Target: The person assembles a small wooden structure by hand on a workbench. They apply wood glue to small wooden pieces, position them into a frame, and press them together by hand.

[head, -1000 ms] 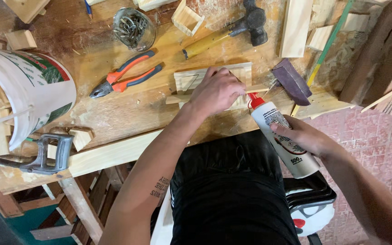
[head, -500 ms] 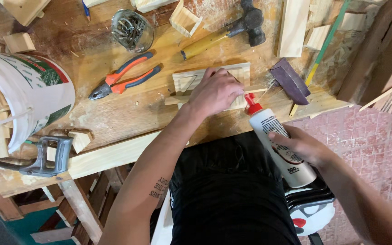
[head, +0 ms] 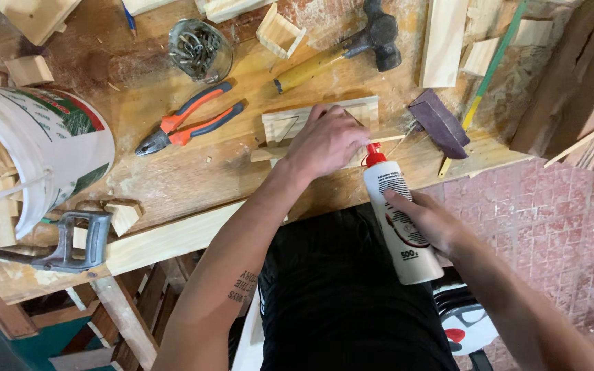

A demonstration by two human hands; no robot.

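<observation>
While the left hand (head: 324, 141) presses flat on the small wood frame (head: 290, 124), as it did a second ago, the right hand (head: 431, 220) has brought the glue bottle (head: 397, 216) forward, so that its red nozzle (head: 374, 154) now sits just beside the left fingers (head: 338, 113), at the frame's near edge. Before, the nozzle stood a little further to the right of them, over the counter's edge. Judged from that, glue is being laid along a joint, with the frame pinned so it cannot slide.

The left fingers are spread and pressing down, not closed round anything. The right fingers (head: 397, 199) are wrapped round the bottle's middle, gripping it at a slant.

The frame lies on the counter (head: 173, 172) under the left palm: pale, thin strips, with a triangular opening showing left of the fingers. The bottle is white with a printed label and a red tip. Beyond the left fingers lie a hammer (head: 342, 48) and pliers (head: 187, 127); right of them, a dark sanding block (head: 438, 124).
</observation>
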